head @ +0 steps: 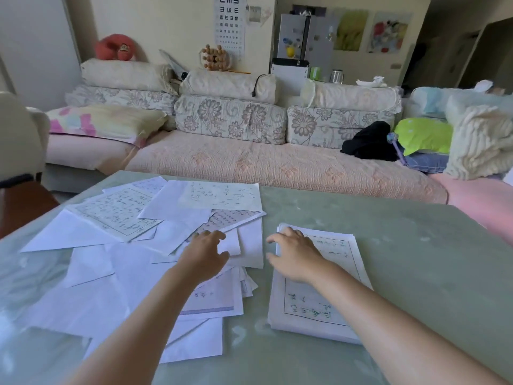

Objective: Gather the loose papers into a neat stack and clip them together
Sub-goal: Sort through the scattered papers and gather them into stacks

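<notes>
White loose papers (111, 215) look light, floppy and slippery, best pinched at an edge. The left hand (204, 257) curls its fingers at one sheet (231, 244), grip unclear; the right hand (295, 255) rests with fingers spread on the stack (313, 307).

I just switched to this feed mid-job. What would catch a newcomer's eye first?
First, the sprawl of loose papers across the left half of the green table, with the left hand reaching onto it. Just to the right lies a neat stack, with the right hand resting on its far end. Behind the table runs a pink sofa.
</notes>
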The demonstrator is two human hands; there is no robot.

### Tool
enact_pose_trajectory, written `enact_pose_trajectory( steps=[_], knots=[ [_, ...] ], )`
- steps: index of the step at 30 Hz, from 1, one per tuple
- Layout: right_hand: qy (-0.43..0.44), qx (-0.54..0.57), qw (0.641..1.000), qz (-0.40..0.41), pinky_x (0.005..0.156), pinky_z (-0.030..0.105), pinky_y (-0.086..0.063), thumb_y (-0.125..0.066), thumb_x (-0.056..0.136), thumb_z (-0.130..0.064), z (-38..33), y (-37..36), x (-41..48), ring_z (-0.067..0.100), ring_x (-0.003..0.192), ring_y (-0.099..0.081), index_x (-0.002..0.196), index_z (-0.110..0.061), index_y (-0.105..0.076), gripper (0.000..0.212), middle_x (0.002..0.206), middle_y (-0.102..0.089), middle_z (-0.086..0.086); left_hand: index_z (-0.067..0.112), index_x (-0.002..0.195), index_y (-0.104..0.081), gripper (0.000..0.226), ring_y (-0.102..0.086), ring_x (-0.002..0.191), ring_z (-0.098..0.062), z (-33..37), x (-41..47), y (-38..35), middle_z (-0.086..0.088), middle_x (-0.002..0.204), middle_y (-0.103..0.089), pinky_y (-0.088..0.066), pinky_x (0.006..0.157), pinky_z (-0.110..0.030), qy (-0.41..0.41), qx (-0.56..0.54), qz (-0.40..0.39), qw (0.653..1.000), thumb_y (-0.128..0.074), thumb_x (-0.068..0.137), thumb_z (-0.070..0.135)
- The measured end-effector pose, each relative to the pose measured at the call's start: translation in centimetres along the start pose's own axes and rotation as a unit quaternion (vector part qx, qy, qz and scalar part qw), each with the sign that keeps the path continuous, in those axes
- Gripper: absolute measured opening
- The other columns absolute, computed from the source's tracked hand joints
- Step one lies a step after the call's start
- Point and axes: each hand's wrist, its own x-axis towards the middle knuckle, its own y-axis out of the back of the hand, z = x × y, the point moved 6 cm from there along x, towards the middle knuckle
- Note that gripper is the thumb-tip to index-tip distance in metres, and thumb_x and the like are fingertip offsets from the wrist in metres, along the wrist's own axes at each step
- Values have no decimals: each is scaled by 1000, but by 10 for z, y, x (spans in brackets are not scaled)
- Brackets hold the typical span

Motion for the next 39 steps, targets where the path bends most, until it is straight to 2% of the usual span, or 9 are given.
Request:
enact_pose_trajectory(
  steps=[6,12,18,23,27,32,34,37,39],
  knots=[
    [63,-7,997,-40,110,42,-33,-52,95,-39,-85,-28,79,28,137,-33,144,-24,-43,52,146,-37,7,28,144,-36,69,-25,138,-22,-82,5,18,5,150,-33,-30,109,-39,12,116,8,993,-56,85,59],
    [36,-14,999,-12,106,42,-34,-56,92,-47,-117,-43,172,31,133,-33,138,-21,-45,54,141,-36,9,28,148,-32,76,-17,144,-18,-132,26,33,7,156,-27,-23,116,-42,55,-14,40,998,-41,86,72],
    [10,-4,997,-76,121,50,-14,-51,82,-74,-140,-76,231,26,153,0,159,-26,-7,101,167,3,4,26,155,-11,100,1,150,-19,-156,42,14,2,164,-2,-6,120,-39,96,69,-46,992,-45,77,79],
    [45,-33,997,-62,117,53,-22,-46,75,-85,-143,-91,239,29,149,-15,158,-33,6,111,162,-18,6,31,138,-45,66,-41,131,-19,-158,44,26,7,142,-48,-31,103,-32,52,95,18,994,-54,80,61],
    [108,-104,989,-4,104,45,-38,-42,88,-73,-150,-92,234,31,130,-35,152,-24,-30,81,139,-39,9,32,115,-65,30,-59,104,-21,-157,38,39,8,110,-68,-45,79,-28,46,57,65,995,-50,90,27],
    [156,-94,982,-47,96,38,-43,-45,99,-40,-153,-89,223,30,118,-47,120,-15,-61,36,122,-46,9,19,83,-67,18,-58,78,-27,-149,28,47,-3,77,-66,-42,63,-31,20,45,107,993,-53,93,24],
    [184,-127,973,-64,84,34,-43,-42,99,-26,-157,-87,217,31,112,-54,127,-12,-54,33,121,-51,11,26,90,-71,16,-61,82,-23,-139,23,50,1,82,-69,-47,66,-28,-3,43,93,995,-56,92,29],
    [193,-194,958,-82,68,35,-39,-41,94,-5,-163,-81,205,30,87,-54,158,-16,-13,70,103,-56,11,38,102,-73,19,-63,85,-13,-128,14,49,11,91,-72,-51,71,-25,-18,14,46,999,-61,89,32],
    [214,-223,949,-57,63,36,-40,-46,88,2,-165,-78,199,29,80,-53,159,-18,-9,82,95,-56,9,38,95,-75,14,-65,83,-6,-123,8,48,14,87,-73,-55,74,-26,-9,-31,4,999,-65,86,36]
  ],
)
